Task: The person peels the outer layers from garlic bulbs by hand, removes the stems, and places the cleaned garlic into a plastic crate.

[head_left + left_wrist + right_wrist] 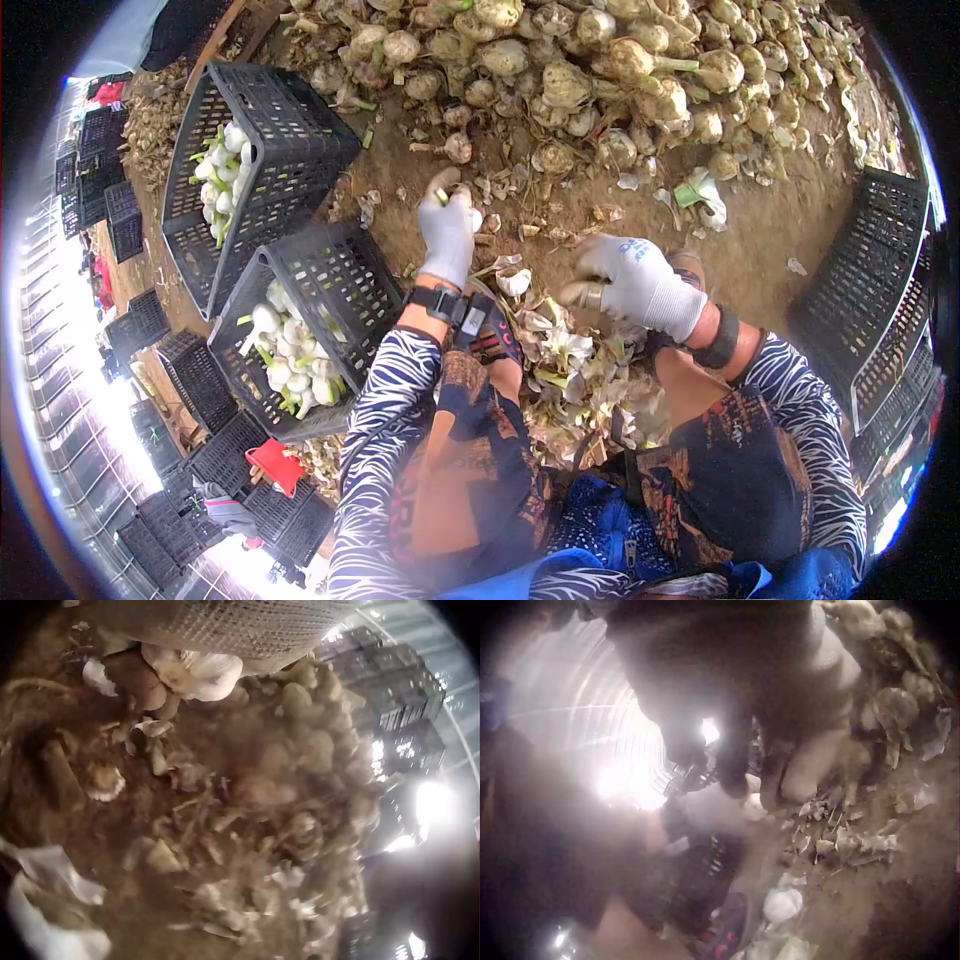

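Observation:
In the head view my gloved left hand point(447, 235) has its fingers curled round a garlic bulb point(476, 218), and a short green stem point(441, 197) shows at the fingertips. The left wrist view shows the bulb's white side point(214, 675) below the glove point(240, 630). My gloved right hand point(640, 285) is apart from it, above the peelings; thumb and fingers are bent loosely with a gap between them and nothing visible inside. Its fingers point(810, 769) look dark and blurred in the right wrist view. A white bulb point(514, 283) lies on the ground between the hands.
A large heap of untrimmed garlic point(600, 75) lies in front. Two tilted black crates point(300, 125) point(365, 270) with white bulbs stand at the left. Another black crate point(865, 270) is at the right. Leafy peelings point(570, 370) cover the ground between the legs.

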A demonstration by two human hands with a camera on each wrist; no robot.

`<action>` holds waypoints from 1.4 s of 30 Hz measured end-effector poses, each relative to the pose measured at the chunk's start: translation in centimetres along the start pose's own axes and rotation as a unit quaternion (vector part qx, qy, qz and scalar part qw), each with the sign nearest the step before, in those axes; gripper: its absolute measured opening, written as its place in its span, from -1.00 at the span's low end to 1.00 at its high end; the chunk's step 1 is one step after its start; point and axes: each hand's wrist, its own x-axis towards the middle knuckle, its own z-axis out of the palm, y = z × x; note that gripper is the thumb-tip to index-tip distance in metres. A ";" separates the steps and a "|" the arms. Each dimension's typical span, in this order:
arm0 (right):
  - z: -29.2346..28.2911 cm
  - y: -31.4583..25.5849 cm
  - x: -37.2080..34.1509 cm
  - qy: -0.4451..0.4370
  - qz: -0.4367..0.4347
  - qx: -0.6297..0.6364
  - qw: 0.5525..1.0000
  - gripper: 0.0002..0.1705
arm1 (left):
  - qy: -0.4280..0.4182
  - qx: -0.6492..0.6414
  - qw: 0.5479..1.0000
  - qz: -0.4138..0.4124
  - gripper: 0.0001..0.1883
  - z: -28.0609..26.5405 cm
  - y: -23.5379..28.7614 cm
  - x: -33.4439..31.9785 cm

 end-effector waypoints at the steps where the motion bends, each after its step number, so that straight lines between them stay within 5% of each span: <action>1: 0.3 0.3 0.2 0.000 -0.001 0.000 1.000 -0.47 | 0.014 0.131 0.986 0.100 -0.67 0.3 -0.1 1.4; 2: 1.0 0.8 0.4 0.073 -0.003 0.016 0.997 -0.49 | 0.028 0.258 0.946 0.197 -0.58 0.6 0.0 2.5; 3: 1.4 1.1 0.6 0.146 -0.006 0.033 0.989 -0.50 | 0.028 0.257 0.946 0.196 -0.58 1.4 1.0 2.6; 5: 1.3 1.1 0.9 0.135 0.001 0.040 0.990 -0.50 | 0.127 0.464 0.855 0.192 -0.39 3.3 2.7 3.0; 6: 1.2 1.1 0.9 0.124 0.009 0.047 0.991 -0.51 | 0.119 0.484 0.849 0.177 -0.31 3.3 2.9 4.1; 9: 0.8 1.2 0.6 0.088 0.022 0.082 0.993 -0.52 | 0.060 0.312 0.927 0.199 -0.42 1.9 3.6 6.4; 10: 0.7 1.4 0.5 0.089 0.023 0.082 0.992 -0.52 | 0.015 0.095 0.988 0.119 -0.45 1.7 3.0 6.1; 13: 0.0 1.9 0.6 0.119 0.103 0.132 0.979 -0.49 | -0.042 -0.053 0.990 0.125 -0.58 2.2 4.7 0.0; 15: -1.0 1.5 1.1 0.176 0.165 0.378 0.894 -0.44 | -0.155 -0.032 0.976 0.149 -0.60 1.6 4.1 -3.3; 17: -1.8 0.9 1.5 0.218 0.135 0.409 0.876 -0.39 | -0.272 -0.064 0.957 0.083 -0.57 1.6 5.3 -7.4; 19: -2.4 0.7 1.8 0.188 0.142 0.430 0.871 -0.40 | -0.288 0.017 0.932 0.219 -0.55 2.7 2.9 -7.4; 20: -2.5 0.5 1.9 0.177 0.144 0.461 0.858 -0.42 | -0.311 -0.026 0.943 0.119 -0.55 3.3 4.4 -9.4; 25: -1.7 -0.1 2.0 0.189 0.097 0.518 0.828 -0.54 | -0.321 -0.011 0.934 0.154 -0.56 4.5 4.9 -11.6; 29: -0.9 0.7 1.8 0.146 0.089 0.560 0.811 -0.67 | -0.286 -0.080 0.954 0.036 -0.60 4.3 4.8 -12.2; 31: -0.5 1.3 1.5 0.118 0.091 0.615 0.774 -0.69 | -0.275 -0.090 0.953 0.085 -0.64 4.2 4.0 -11.8; 32: -0.4 1.5 1.3 0.106 0.047 0.655 0.747 -0.66 | -0.261 -0.146 0.954 0.009 -0.65 4.1 4.9 -12.2; 35: -0.7 1.3 0.1 0.079 -0.010 0.699 0.711 -0.65 | -0.239 -0.111 0.963 0.057 -0.57 3.6 4.7 -12.0; 37: -0.8 0.1 0.2 0.110 0.018 0.682 0.723 -0.64 | -0.246 -0.095 0.961 0.081 -0.56 3.7 4.7 -12.6; 39: -1.3 -1.0 0.2 0.153 0.059 0.500 0.850 -0.53 | -0.256 -0.077 0.958 0.104 -0.55 3.9 4.8 -13.0; 41: -0.8 -0.6 0.3 0.163 0.064 0.504 0.846 -0.58 | -0.248 -0.022 0.953 0.174 -0.54 3.9 4.9 -13.2; 42: -0.9 -0.4 0.2 0.162 0.069 0.524 0.833 -0.63 | -0.260 -0.053 0.960 0.095 -0.53 3.8 5.5 -13.5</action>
